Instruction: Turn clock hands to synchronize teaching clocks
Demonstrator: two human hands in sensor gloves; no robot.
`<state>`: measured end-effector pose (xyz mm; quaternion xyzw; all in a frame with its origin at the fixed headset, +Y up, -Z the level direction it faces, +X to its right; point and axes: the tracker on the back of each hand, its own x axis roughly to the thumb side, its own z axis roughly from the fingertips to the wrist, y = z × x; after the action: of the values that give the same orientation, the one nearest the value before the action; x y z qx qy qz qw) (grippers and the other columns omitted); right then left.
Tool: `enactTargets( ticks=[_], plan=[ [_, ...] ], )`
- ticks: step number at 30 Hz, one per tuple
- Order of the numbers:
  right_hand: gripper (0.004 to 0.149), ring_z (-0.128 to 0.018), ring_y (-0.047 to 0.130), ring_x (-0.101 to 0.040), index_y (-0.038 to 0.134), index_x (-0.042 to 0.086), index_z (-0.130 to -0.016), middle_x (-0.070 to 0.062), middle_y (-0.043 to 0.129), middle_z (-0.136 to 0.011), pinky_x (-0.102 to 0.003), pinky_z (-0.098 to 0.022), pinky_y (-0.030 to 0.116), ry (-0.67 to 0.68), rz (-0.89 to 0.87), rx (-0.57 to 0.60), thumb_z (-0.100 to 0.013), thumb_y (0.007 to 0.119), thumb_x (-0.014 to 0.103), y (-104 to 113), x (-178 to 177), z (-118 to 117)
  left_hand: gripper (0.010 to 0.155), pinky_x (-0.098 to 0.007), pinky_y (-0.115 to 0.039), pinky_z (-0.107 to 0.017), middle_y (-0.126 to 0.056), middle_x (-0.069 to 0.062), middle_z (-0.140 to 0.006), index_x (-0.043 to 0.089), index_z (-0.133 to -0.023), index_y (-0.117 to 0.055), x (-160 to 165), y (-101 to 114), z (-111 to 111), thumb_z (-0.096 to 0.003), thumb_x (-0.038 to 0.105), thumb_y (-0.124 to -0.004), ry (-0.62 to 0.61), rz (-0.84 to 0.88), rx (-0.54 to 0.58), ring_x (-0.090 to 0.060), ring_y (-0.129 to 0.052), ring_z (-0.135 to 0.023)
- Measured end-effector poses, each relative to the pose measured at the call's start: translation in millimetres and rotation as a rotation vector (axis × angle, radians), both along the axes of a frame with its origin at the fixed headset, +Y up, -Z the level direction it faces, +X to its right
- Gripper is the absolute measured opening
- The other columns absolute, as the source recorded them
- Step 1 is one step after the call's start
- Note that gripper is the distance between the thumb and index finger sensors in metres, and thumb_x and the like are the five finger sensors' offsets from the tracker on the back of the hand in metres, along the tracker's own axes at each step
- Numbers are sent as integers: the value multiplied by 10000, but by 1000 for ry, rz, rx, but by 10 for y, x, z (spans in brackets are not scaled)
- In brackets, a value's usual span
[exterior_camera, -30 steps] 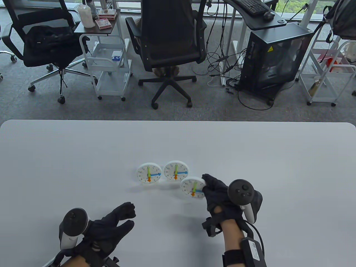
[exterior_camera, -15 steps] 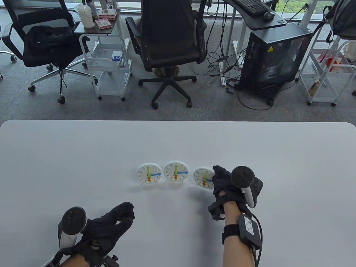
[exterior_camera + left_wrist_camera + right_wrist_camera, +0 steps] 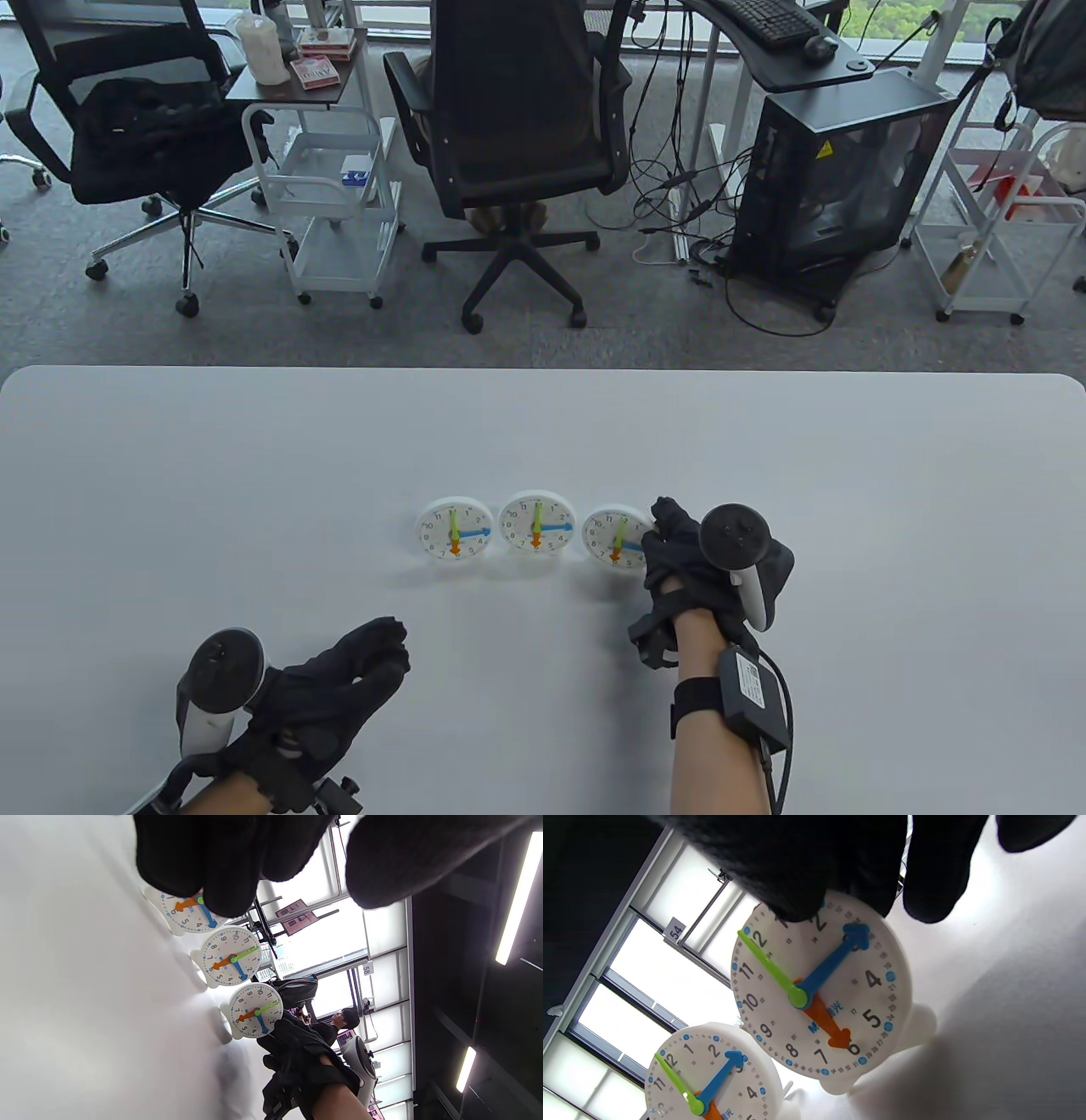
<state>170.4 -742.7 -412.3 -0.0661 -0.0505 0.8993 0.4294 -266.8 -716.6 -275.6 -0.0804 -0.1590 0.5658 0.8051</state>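
Three white teaching clocks stand in a row on the table: the left clock (image 3: 455, 538), the middle clock (image 3: 536, 521) and the right clock (image 3: 617, 540). Each shows a green hand at 12, a blue hand at 3 and an orange hand at 6. My right hand (image 3: 657, 531) grips the right clock by its right edge. In the right wrist view my fingers (image 3: 840, 857) lie over the top rim of that clock (image 3: 821, 984), with the middle clock (image 3: 712, 1073) beside it. My left hand (image 3: 373, 649) is empty, loosely open, near the table's front edge.
The white table (image 3: 254, 475) reaches to the far edge. Beyond it on the floor are office chairs (image 3: 517, 127), a white trolley (image 3: 331, 195) and a black computer case (image 3: 840, 170).
My right hand has carried the right clock from a tilted spot nearer me up into the row, upright beside the middle clock. The left hand has barely moved.
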Motion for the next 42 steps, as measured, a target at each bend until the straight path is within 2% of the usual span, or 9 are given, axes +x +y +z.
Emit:
enactTargets(
  ticks=[4, 9, 13, 15, 20, 23, 26, 31, 42],
  plan=[
    [726, -839, 716, -573, 550, -30, -1044, -251, 641, -992, -752, -547, 525, -28, 31, 64, -495, 803, 371, 106, 27, 137, 728, -742, -479, -608, -824, -195, -1005, 146, -1053, -607, -2, 17, -1, -501, 556, -847, -4, -3, 15, -535, -771, -884],
    [773, -853, 644, -610, 507, -61, -1045, -286, 592, -999, -756, -545, 480, -77, 42, 238, -505, 773, 423, 378, -100, 464, 776, -750, -442, -613, -725, -222, -1077, 151, -1067, -582, -14, 37, -3, -490, 587, -862, 4, -52, 51, -564, -672, -947],
    [815, -911, 486, -650, 475, -82, -1050, -346, 495, -1027, -761, -559, 403, 19, 74, 288, -510, 767, 453, 567, -365, 733, 810, -755, -367, -618, -630, -242, -1128, 161, -1079, -558, -6, 56, 13, -481, 612, -867, 13, -117, 97, -589, -534, -1004],
    [842, -929, 367, -663, 465, -89, -1057, -377, 379, -1047, -764, -560, 347, 85, 102, 290, -514, 761, 483, 642, -535, 862, 839, -757, -309, -616, -556, -253, -1158, 167, -1092, -525, -7, 78, 23, -478, 625, -867, 13, -141, 108, -602, -430, -1028],
    [920, -903, 64, -663, 366, -78, -1096, -392, 123, -1042, -770, -542, 173, 264, 115, 286, -531, 732, 549, 787, -982, 1196, 964, -746, -131, -586, -266, -268, -1216, 187, -1131, -338, -33, 148, 56, -480, 680, -850, 2, -250, 127, -597, -57, -1025],
    [921, -906, 2, -643, 357, -45, -1112, -369, 83, -1052, -770, -537, 106, 377, 192, 403, -522, 734, 553, 782, -1250, 1377, 1008, -738, -65, -564, -143, -264, -1210, 204, -1131, -256, -27, 173, 78, -479, 705, -838, 10, -295, 152, -571, 64, -987],
    [923, -902, -32, -634, 325, -22, -1117, -352, 45, -1051, -765, -539, 89, 470, 345, 383, -522, 719, 564, 708, -1374, 1406, 1037, -735, -35, -551, -18, -258, -1183, 221, -1123, -183, -4, 163, 78, -481, 731, -818, -4, -363, 153, -545, 156, -945],
    [894, -912, 31, -648, 366, -42, -1101, -355, 103, -1059, -765, -549, 132, 466, 364, 340, -521, 728, 535, 594, -1408, 1359, 1040, -733, -20, -550, 95, -241, -1135, 240, -1099, -89, 2, 31, 23, -495, 751, -763, -23, -416, 76, -515, 229, -905],
    [850, -937, 167, -669, 445, -46, -1085, -356, 217, -1078, -773, -562, 208, 460, 342, 348, -519, 731, 520, 575, -1435, 1357, 992, -735, -72, -575, 12, -261, -1156, 215, -1104, -141, -7, -47, -8, -504, 706, -759, -7, -402, 38, -535, 146, -947]
  ],
)
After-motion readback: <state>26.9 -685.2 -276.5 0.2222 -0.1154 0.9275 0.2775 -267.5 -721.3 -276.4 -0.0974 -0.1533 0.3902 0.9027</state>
